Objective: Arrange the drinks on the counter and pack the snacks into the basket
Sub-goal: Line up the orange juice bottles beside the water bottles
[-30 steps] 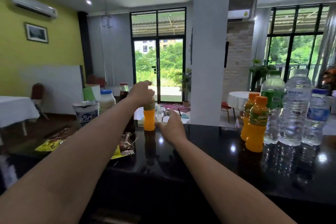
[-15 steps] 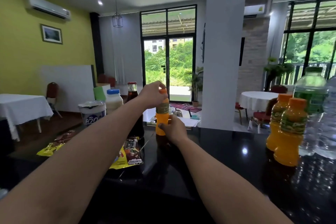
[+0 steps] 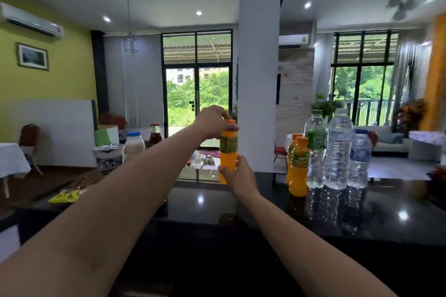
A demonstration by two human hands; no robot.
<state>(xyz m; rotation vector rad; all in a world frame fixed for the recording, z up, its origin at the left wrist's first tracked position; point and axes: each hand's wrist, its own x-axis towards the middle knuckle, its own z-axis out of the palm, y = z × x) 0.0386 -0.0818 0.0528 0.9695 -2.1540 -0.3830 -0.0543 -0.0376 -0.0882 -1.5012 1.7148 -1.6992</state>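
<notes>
At the centre of the frame a person holds a small orange juice bottle (image 3: 228,152) upright over a black worktop (image 3: 241,202). The left hand (image 3: 211,123) has its fingers (image 3: 222,115) curled around the orange cap, and the right hand (image 3: 239,177) grips the bottle's lower part. To the right stand two more juice bottles (image 3: 298,171) just beside three clear water bottles (image 3: 337,152); at the left are a yellow snack packet (image 3: 64,196), a foil-lidded cup (image 3: 109,155), a white jar (image 3: 134,144) and a dark sauce bottle (image 3: 155,134).
</notes>
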